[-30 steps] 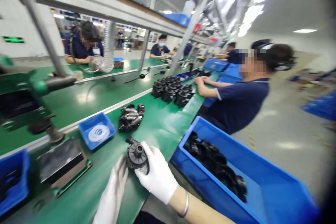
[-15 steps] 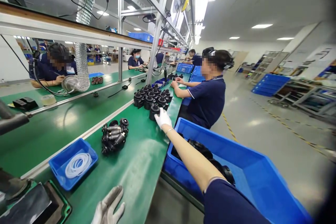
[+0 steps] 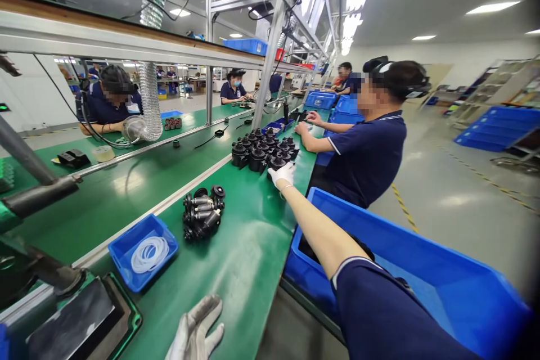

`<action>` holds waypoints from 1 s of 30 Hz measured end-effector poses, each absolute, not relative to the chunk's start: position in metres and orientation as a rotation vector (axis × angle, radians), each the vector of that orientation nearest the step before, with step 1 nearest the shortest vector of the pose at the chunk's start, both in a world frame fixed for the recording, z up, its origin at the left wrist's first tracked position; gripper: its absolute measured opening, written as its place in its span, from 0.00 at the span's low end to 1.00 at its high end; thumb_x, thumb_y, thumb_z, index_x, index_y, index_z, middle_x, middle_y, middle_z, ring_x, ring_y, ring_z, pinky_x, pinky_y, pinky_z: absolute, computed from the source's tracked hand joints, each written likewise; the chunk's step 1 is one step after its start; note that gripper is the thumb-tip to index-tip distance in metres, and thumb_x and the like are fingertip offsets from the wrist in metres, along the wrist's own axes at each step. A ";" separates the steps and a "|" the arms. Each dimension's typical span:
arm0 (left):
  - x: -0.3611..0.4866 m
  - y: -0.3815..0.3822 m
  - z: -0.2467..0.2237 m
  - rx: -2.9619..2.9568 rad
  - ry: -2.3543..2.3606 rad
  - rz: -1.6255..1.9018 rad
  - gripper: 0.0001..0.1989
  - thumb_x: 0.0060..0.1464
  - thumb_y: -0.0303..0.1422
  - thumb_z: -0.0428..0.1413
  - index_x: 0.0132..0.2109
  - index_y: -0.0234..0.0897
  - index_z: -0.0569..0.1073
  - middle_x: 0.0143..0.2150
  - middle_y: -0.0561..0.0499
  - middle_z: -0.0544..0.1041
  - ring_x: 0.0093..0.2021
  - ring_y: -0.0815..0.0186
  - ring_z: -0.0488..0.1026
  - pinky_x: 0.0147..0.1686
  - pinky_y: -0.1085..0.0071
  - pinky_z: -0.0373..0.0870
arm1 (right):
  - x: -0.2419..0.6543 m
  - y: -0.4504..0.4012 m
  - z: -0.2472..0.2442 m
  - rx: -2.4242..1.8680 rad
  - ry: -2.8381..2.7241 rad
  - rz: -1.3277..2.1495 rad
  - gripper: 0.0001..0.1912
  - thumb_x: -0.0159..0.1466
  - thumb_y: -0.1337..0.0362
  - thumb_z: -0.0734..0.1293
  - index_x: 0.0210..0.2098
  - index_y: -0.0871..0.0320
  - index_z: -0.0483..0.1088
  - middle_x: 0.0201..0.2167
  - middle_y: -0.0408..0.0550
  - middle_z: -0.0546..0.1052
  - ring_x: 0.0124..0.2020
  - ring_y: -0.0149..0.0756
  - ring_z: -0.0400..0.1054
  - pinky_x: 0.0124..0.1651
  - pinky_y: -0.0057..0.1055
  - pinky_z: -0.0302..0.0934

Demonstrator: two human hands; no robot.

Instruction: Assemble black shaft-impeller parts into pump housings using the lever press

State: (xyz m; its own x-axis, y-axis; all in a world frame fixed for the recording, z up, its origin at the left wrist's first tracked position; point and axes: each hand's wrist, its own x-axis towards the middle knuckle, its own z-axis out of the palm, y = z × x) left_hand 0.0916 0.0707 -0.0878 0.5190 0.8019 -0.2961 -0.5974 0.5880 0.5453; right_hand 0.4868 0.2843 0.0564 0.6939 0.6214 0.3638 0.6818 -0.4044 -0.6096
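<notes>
My right hand [image 3: 282, 175], in a white glove, reaches far out over the green bench. Its fingers are closed round a black cylindrical housing [image 3: 277, 162] at the near edge of a cluster of similar black housings [image 3: 258, 158], which stand upright close together. The glove hides part of the held one. Low in the picture my left hand [image 3: 198, 326], also gloved, is held over the bench with fingers apart and nothing in it. Between the hands and to the left lies a pile of black parts with metallic cylinders [image 3: 203, 214].
A small blue tray [image 3: 113, 244] holds coils of white tubing [image 3: 149, 254]. At the lower left stands a dark fixture [image 3: 71, 323]. A large blue bin [image 3: 405, 236] sits beside the bench under my right arm. A co-worker [image 3: 367, 140] sits beyond it; others work across the bench.
The view has turned left, so everything appears further right. My right hand has moved the black housing slightly forward, closer against the cluster. My left hand stays open over the bench.
</notes>
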 end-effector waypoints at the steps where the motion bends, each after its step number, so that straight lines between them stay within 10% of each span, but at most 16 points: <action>1: 0.092 0.070 -0.087 0.403 0.554 0.865 0.20 0.55 0.41 0.61 0.52 0.37 0.78 0.62 0.38 0.70 0.68 0.42 0.54 0.63 0.45 0.57 | 0.480 0.284 0.058 -2.074 -1.056 -0.141 0.24 0.67 0.65 0.62 0.61 0.69 0.58 0.62 0.69 0.59 0.61 0.55 0.57 0.61 0.55 0.53; 9: 0.094 0.069 -0.082 0.372 0.558 0.860 0.20 0.57 0.41 0.60 0.52 0.36 0.78 0.61 0.38 0.71 0.66 0.44 0.59 0.61 0.47 0.60 | 0.356 0.225 0.035 -1.317 -2.121 -0.166 0.22 0.58 0.71 0.65 0.52 0.54 0.68 0.54 0.49 0.71 0.57 0.41 0.63 0.63 0.40 0.54; 18: 0.092 0.064 -0.062 0.351 0.503 0.881 0.30 0.51 0.54 0.60 0.52 0.36 0.77 0.62 0.38 0.69 0.67 0.46 0.58 0.64 0.52 0.55 | 0.288 0.240 0.021 -1.119 -2.366 -0.033 0.04 0.61 0.67 0.66 0.34 0.63 0.71 0.36 0.59 0.76 0.43 0.48 0.69 0.50 0.45 0.59; 30: 0.091 0.055 -0.020 0.648 0.775 1.120 0.37 0.51 0.46 0.63 0.65 0.43 0.61 0.67 0.38 0.61 0.63 0.49 0.64 0.58 0.56 0.64 | 0.235 0.169 0.046 -0.886 -1.815 0.834 0.30 0.69 0.42 0.53 0.48 0.60 0.69 0.38 0.53 0.77 0.39 0.40 0.74 0.44 0.38 0.70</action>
State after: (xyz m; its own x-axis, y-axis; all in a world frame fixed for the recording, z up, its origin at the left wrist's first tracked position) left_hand 0.0909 0.0545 -0.0202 0.2355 0.9480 -0.2139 -0.5337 0.3101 0.7868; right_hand 0.2352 0.1687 0.0461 -0.3175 0.8430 0.4343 0.2193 0.5109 -0.8312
